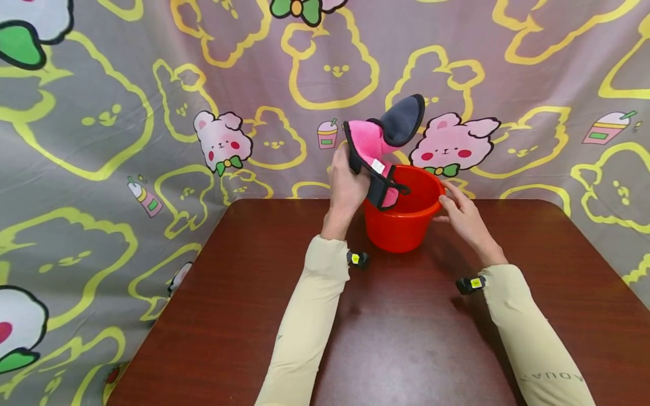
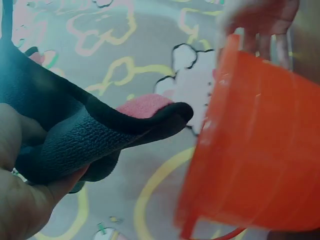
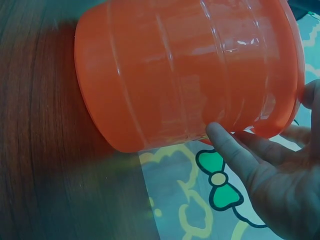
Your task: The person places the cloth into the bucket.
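My left hand (image 1: 349, 183) grips a soft fabric piece (image 1: 368, 138), pink on one side and dark grey on the other. It has black edging, a white tag and a small black loop, and its exact kind cannot be told. The left wrist view shows the thumb and fingers pinching its dark fabric (image 2: 75, 145). The piece is over the near left rim of a red plastic bucket (image 1: 396, 231), which stands upright on the table. At the bucket's right rim, my right hand (image 1: 464, 217) holds on, with its thumb by the rim and fingers along the outer wall (image 3: 185, 75).
The bucket stands near the far edge of a dark brown wooden table (image 1: 244, 304). Behind the table hangs a grey curtain (image 1: 274, 67) with yellow outlines and cartoon bunnies. Small black wrist devices (image 1: 358, 259) sit at both cuffs.
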A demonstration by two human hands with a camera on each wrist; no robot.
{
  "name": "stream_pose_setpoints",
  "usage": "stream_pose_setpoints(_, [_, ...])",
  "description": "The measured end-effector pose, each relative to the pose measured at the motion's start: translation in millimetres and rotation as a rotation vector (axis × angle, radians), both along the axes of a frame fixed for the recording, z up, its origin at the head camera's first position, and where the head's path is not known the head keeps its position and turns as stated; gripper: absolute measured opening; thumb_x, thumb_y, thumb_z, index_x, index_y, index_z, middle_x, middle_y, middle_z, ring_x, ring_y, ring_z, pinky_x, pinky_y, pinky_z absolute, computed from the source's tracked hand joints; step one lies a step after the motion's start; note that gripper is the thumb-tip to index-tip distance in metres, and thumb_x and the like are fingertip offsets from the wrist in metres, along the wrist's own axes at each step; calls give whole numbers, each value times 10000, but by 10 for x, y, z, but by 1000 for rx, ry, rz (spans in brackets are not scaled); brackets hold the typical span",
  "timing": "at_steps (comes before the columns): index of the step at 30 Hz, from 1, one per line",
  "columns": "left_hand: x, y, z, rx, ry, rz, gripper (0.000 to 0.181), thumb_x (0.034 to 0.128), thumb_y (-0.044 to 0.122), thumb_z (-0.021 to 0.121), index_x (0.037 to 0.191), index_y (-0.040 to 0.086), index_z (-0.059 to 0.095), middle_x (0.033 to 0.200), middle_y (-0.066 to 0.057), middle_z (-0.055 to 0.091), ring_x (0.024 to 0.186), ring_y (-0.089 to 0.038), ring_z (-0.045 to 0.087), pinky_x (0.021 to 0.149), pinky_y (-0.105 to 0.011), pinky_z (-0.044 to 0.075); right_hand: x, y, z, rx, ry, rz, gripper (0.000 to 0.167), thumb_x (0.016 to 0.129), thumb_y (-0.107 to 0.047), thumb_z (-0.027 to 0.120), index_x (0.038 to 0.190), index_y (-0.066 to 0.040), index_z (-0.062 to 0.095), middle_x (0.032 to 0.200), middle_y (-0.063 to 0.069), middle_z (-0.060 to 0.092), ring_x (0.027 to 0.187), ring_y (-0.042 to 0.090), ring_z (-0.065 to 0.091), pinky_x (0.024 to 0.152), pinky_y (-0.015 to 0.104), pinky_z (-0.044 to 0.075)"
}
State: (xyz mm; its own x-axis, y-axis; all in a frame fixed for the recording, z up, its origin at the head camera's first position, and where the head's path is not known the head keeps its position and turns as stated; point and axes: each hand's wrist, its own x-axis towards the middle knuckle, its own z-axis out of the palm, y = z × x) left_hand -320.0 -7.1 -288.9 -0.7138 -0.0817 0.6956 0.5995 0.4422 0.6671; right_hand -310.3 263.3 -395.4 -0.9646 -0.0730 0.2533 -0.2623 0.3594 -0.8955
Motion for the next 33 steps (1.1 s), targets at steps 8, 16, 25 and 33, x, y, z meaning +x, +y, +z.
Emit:
stream_pose_setpoints(8, [-113, 208, -230, -47, -33, -5, 514, 821, 61, 682, 1303, 3, 515, 1136, -188, 617, 1089, -299, 579, 949, -407, 494, -10, -18, -7, 37, -13, -17, 597, 1037, -415, 404, 1574, -226, 224, 1534, 204, 374, 908, -64, 624, 741, 170, 562])
stream_pose_setpoints(16, [-172, 295, -388, -149, -173, -34, 427, 838, 84, 673, 1228, 1, 519, 1131, -193, 582, 1103, -302, 544, 966, -423, 474, -40, -23, -19, 11, -12, -8, 583, 1044, -389, 398, 1574, -219, 225, 1508, 229, 397, 900, -62, 635, 732, 166, 561])
stream_pose_setpoints(25, [-134, 205, -396, -314, -334, -159, 445, 930, 170, 605, 1347, 75, 485, 1388, -144, 452, 1299, -257, 451, 1103, -398, 407, -72, -32, -33, -23, -3, 8, 564, 1048, -355, 398, 1570, -213, 238, 1433, 234, 452, 926, -71, 612, 740, 204, 576])
stream_pose_setpoints(33, [-60, 20, -310, -485, -369, -165, 450, 971, 136, 490, 1420, 138, 457, 1479, -96, 386, 1305, -265, 471, 1118, -405, 404, -35, 49, -21, -11, -18, 35, 614, 1034, -356, 450, 1572, -164, 227, 1480, 260, 415, 900, -71, 637, 771, 224, 578])
